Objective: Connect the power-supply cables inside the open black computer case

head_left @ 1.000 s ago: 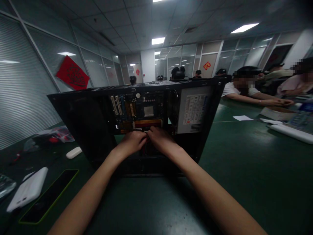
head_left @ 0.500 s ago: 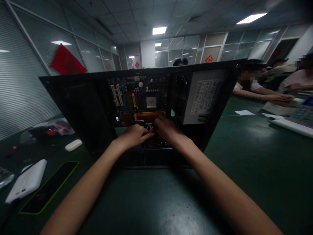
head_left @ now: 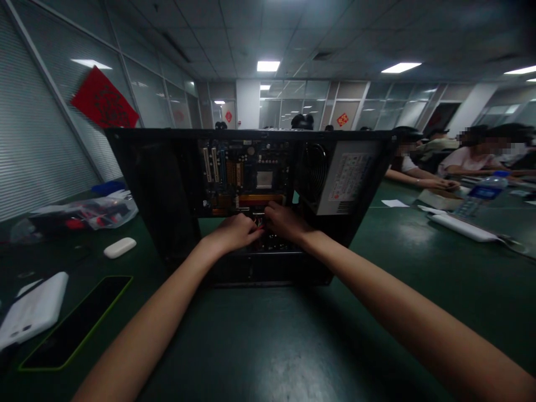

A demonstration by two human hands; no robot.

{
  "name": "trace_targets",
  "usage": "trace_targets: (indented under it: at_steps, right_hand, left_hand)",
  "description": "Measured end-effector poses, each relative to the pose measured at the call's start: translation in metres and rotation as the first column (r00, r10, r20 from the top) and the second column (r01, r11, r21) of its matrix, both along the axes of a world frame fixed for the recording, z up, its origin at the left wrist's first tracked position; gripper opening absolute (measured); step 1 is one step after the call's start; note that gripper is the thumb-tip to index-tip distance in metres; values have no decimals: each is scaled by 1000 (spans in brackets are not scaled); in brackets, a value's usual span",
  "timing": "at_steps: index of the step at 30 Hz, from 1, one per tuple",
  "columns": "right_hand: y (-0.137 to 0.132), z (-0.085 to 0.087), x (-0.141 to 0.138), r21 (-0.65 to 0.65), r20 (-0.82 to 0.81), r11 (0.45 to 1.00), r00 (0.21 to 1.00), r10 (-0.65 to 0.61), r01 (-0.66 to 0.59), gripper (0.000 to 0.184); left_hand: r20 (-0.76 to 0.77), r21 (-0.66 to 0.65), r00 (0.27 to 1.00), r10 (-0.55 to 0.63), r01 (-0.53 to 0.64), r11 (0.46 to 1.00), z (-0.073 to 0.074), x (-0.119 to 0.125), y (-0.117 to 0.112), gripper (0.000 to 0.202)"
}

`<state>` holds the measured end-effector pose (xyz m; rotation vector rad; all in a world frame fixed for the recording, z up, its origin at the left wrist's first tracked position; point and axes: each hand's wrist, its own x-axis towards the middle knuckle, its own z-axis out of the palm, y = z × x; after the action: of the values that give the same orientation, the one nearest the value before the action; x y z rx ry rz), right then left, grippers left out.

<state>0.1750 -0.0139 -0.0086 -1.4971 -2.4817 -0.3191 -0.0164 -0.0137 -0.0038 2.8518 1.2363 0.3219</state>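
An open black computer case (head_left: 159,184) stands on the green table (head_left: 293,346) in front of me. Inside it I see a motherboard (head_left: 245,176) with white slots and, to the right, a fan and a grey power supply (head_left: 347,176). Both my hands reach into the lower part of the case, just below the board. My left hand (head_left: 234,231) and my right hand (head_left: 282,220) are curled, fingertips meeting around a small bundle of coloured wires (head_left: 259,220). What exactly each finger pinches is too dark to make out.
Left of the case lie a white oval object (head_left: 119,247), a white flat device (head_left: 31,312), a black pad with a green edge (head_left: 75,326) and a plastic bag (head_left: 84,212). Other people sit at the table at the right, with a water bottle (head_left: 477,198) nearby.
My hands have stayed at the same spot in the case with small finger movement. The view has shifted to the right, showing more of the room on that side.
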Motion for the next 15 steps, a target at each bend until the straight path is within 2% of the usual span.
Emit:
trace_targets:
  at_steps: [9,15]
  right_hand:
    - [4,-2,-4,0,-33,1000,999,24,-24,15]
    - [8,-4,-3,41,18,999,1000,2,-3,20]
  left_hand:
    - [-36,12,998,52,-52,999,3,1,-3,37]
    - [-38,28,998,45,-44,999,4,2,-4,32]
